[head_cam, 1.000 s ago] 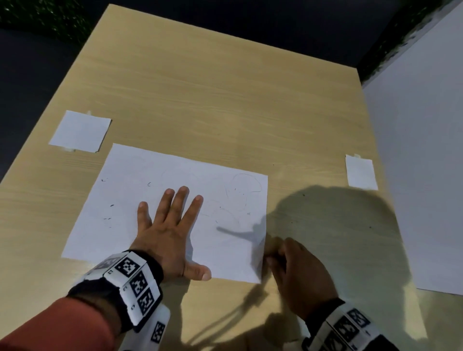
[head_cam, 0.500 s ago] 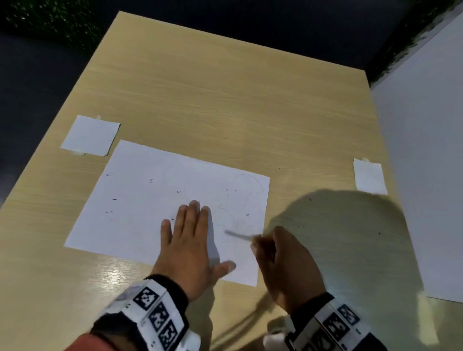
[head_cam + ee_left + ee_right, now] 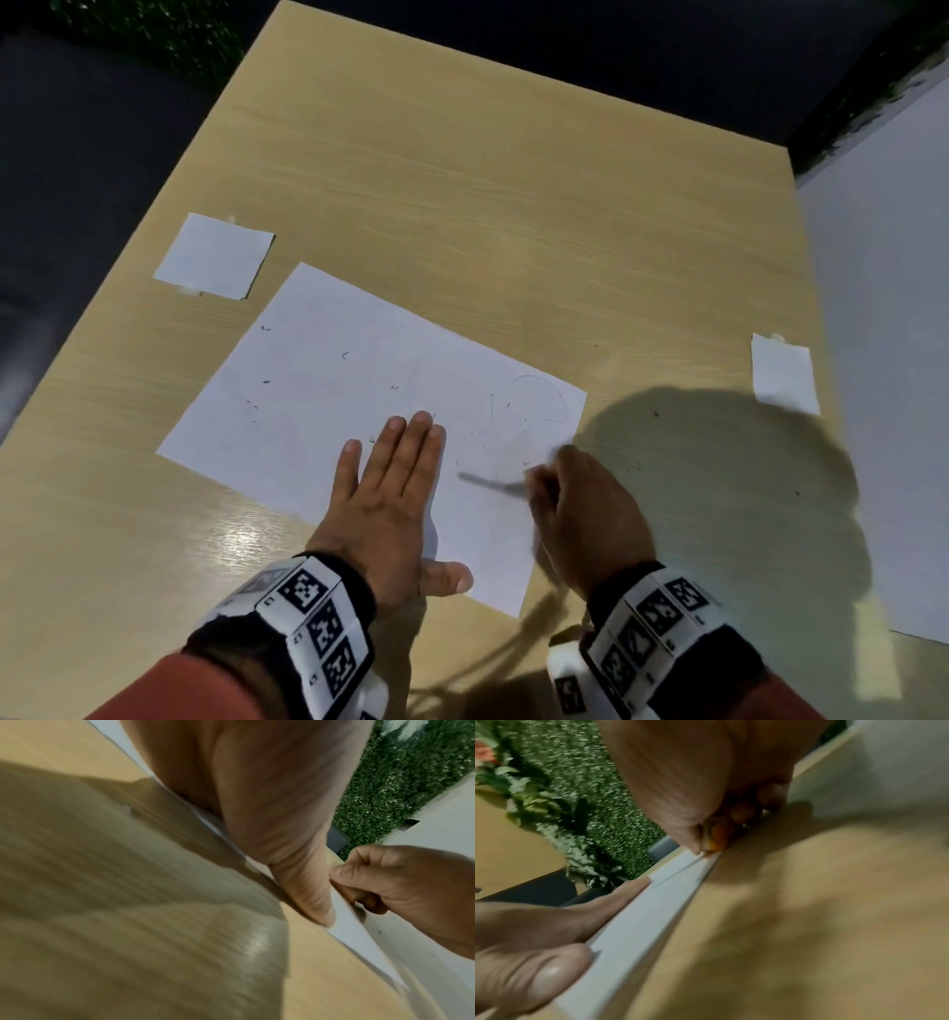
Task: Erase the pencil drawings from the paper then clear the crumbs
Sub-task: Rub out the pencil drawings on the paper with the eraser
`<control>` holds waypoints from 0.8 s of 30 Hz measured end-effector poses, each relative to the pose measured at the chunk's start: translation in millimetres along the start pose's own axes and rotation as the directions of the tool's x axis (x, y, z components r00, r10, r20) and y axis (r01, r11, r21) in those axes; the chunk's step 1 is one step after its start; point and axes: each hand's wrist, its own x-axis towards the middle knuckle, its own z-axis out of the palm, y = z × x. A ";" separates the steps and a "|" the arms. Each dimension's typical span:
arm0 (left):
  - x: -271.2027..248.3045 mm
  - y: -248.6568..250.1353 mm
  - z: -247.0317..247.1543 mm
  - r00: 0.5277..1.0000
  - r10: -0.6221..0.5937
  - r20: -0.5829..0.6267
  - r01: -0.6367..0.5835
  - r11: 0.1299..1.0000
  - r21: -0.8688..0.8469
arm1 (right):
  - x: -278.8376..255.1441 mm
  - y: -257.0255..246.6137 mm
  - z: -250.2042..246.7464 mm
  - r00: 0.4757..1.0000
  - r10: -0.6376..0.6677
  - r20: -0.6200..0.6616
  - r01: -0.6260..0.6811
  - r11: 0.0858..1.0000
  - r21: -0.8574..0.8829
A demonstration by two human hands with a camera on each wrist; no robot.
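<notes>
with the left hand (image 3: pixel 382 506) pressed flat on the paper (image 3: pixel 328 406) lying on the counter (image 3: pixel 488 205) and the right hand (image 3: pixel 575 506) pinching a small orange eraser (image 3: pixel 716 839) at its right edge, a hard rub there risked creasing or tearing the unpinned corner.

paper (image 3: pixel 328 406): white sheet lying flat on a wooden table, turned at an angle, right near corner toward the table's near edge
drawings (image 3: pixel 539 406): faint pencil curves on the sheet's right part, pale and partly gone
crumbs (image 3: pixel 266 381): small dark specks and curls scattered across the sheet, mostly left and centre; a few lie on the table to the right
eraser (image 3: pixel 717 835): small, orange, mostly hidden, its tip on the sheet's right edge
</notes>
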 end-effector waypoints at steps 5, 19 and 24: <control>-0.5 -0.3 2.9 0.992 0.036 -0.120 -0.033 0.999 0.023 | -24.5 -43.2 14.2 0.959 -0.225 0.171 0.214 0.973 0.081; -5.0 -3.0 1.4 0.997 0.043 -0.064 -0.041 0.999 0.019 | -6.5 -26.5 6.1 0.962 -0.227 0.149 0.232 0.973 -0.018; -4.3 -4.1 2.2 1.000 0.028 0.000 -0.028 1.000 0.010 | 22.7 21.9 -31.7 0.998 0.064 0.015 -0.063 0.996 -0.057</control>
